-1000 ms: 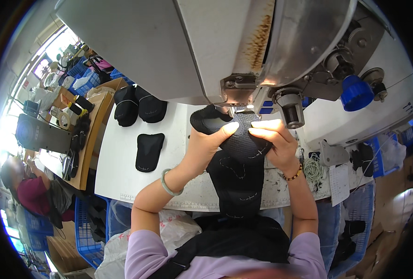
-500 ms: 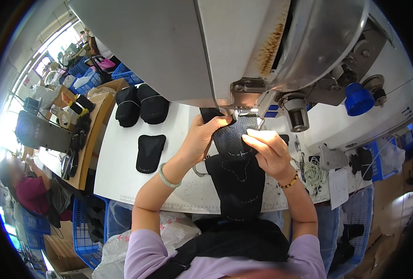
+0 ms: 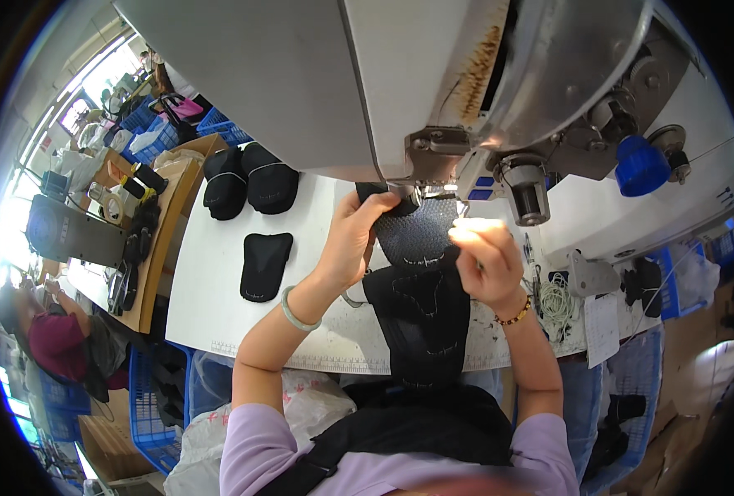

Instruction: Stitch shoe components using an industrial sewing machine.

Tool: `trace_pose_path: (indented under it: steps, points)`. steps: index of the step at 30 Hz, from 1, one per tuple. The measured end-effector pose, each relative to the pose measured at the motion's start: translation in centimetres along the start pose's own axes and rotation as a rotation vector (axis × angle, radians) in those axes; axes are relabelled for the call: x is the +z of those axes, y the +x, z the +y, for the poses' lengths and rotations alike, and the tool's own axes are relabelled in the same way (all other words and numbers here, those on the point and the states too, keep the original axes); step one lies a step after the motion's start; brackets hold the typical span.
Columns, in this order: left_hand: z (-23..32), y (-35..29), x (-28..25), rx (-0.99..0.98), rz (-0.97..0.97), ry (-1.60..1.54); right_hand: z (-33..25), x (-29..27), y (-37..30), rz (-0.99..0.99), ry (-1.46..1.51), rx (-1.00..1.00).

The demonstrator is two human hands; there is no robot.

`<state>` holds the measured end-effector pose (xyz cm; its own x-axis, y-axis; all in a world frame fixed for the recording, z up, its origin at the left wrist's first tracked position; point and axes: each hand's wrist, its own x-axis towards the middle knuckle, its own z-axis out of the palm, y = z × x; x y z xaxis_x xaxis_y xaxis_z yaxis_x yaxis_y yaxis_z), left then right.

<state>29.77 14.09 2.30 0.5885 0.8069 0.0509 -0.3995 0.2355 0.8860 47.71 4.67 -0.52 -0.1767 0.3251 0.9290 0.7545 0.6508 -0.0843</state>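
A black textured fabric piece [image 3: 417, 235] with white stitching lies beneath the head of a sewing machine [image 3: 301, 91], close to the presser foot. My left hand [image 3: 352, 240] pinches its left edge, thumb on top. Just right of the piece, my right hand [image 3: 491, 261] is closed, thumb and fingertips together beside a small metal part of the machine. Whatever those fingertips hold, if anything, cannot be made out. More black stitched pieces [image 3: 420, 331] trail from the first toward me, over the table's front edge.
On the white table [image 3: 317, 331], a single black piece [image 3: 265, 266] lies left of two tied black bundles [image 3: 271, 180]. Tangled pale cord [image 3: 559, 307] and a paper sheet [image 3: 601, 329] are at right. Blue baskets [image 3: 153, 405] stand below; another person [image 3: 57, 339] sits at far left.
My right hand has come off the fabric piece and shifted slightly right, its fingers curling in. My left hand keeps its grip. The view has shifted slightly.
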Motion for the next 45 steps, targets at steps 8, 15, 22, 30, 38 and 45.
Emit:
trace_pose_path:
  steps: [8,15,22,30,38,45]
  points:
    - [-0.4,1.6,0.5,0.148,0.053,-0.109,3.3,-1.0,-0.6,0.265,-0.248,0.303]
    - [3.6,-0.2,-9.7,0.368,0.482,0.038,3.8,-4.4,-2.2,-0.170,-0.078,0.659]
    - [5.4,-6.9,-20.2,0.112,0.588,0.468,2.6,-4.5,-6.2,-0.469,-0.149,0.729]
    - [1.3,-7.2,-23.8,-0.089,0.785,1.279,2.4,-3.6,-6.4,-0.376,-0.236,0.739]
    - [0.1,-5.7,-11.5,0.466,0.540,1.502,1.7,-3.0,-6.0,-0.275,-0.352,0.699]
    - [-1.9,-5.7,-2.6,0.291,-0.159,1.395,-5.8,-2.0,-2.0,-0.260,-0.227,0.398]
